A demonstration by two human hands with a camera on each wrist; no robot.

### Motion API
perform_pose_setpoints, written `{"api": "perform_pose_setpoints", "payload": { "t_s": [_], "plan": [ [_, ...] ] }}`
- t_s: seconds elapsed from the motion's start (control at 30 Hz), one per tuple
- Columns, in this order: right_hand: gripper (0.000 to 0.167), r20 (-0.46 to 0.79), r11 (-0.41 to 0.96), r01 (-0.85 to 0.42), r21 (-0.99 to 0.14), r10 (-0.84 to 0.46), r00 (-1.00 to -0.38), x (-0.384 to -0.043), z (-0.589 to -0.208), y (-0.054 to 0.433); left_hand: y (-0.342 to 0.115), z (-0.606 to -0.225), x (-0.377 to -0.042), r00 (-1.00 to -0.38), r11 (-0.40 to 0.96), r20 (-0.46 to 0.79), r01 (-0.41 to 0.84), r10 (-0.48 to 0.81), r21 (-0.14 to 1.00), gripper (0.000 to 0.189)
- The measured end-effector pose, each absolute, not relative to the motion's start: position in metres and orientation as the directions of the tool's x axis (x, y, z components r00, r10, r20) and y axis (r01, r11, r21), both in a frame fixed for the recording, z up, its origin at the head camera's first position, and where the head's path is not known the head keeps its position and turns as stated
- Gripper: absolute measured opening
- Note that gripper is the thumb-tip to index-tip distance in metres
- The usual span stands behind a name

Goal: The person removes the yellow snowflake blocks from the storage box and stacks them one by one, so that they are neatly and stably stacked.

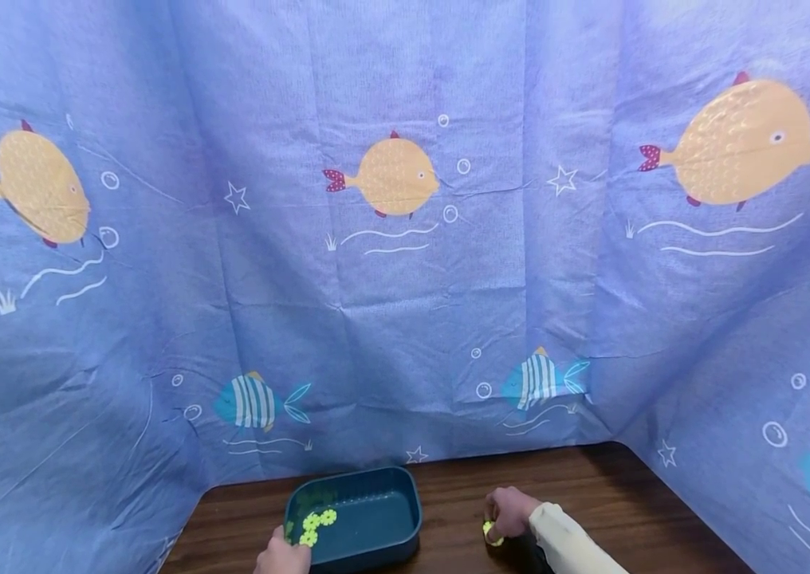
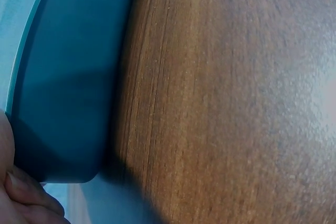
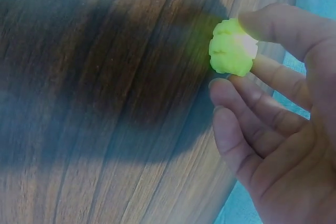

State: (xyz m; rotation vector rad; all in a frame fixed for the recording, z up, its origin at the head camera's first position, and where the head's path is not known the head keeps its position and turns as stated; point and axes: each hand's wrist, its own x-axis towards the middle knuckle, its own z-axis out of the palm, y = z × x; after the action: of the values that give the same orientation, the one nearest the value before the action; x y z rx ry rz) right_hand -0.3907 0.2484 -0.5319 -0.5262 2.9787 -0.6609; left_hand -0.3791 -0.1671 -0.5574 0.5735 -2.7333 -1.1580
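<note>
Right hand (image 1: 511,512): we find a yellow piece (image 3: 232,48) pinched between thumb and finger, likely because it is small, table (image 1: 448,510) beneath. Left hand (image 1: 283,556): grips the tray's (image 1: 376,557) near corner, presumably steadying it; inside, just beyond this hand, more pieces (image 1: 312,521).

Tray (image 1: 383,518) dark teal; pieces (image 1: 311,521) yellow-green.
Table (image 1: 563,466) brown, wood-grained; curtain (image 1: 376,319) blue, printed with orange fish (image 1: 396,177) and white-striped turquoise fish (image 1: 250,401).
</note>
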Motion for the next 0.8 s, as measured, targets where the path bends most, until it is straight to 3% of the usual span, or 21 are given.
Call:
{"api": "perform_pose_setpoints", "payload": {
  "t_s": [0.27,0.53,0.7,0.8],
  "plan": [
    [0.021,0.078,0.829,-0.387,-0.402,-0.391,-0.917,-0.393,-0.532,0.247,-0.171,-0.555,-0.382,-0.927,0.635,-0.053,-0.296,-0.372,0.713,0.050],
    [0.025,0.037,0.843,-0.354,-0.405,-0.371,-0.928,-0.399,-0.530,0.245,-0.173,-0.556,-0.381,-0.929,0.640,-0.062,-0.298,-0.365,0.708,0.048],
    [0.031,0.112,0.863,-0.352,-0.362,-0.334,-0.936,-0.418,-0.526,0.232,-0.174,-0.557,-0.380,-0.921,0.626,-0.083,-0.322,-0.380,0.711,0.047],
    [0.024,0.172,0.872,-0.355,-0.337,-0.313,-0.934,-0.427,-0.516,0.213,-0.173,-0.557,-0.380,-0.922,0.634,-0.083,-0.324,-0.378,0.702,0.046]
  ]
}}
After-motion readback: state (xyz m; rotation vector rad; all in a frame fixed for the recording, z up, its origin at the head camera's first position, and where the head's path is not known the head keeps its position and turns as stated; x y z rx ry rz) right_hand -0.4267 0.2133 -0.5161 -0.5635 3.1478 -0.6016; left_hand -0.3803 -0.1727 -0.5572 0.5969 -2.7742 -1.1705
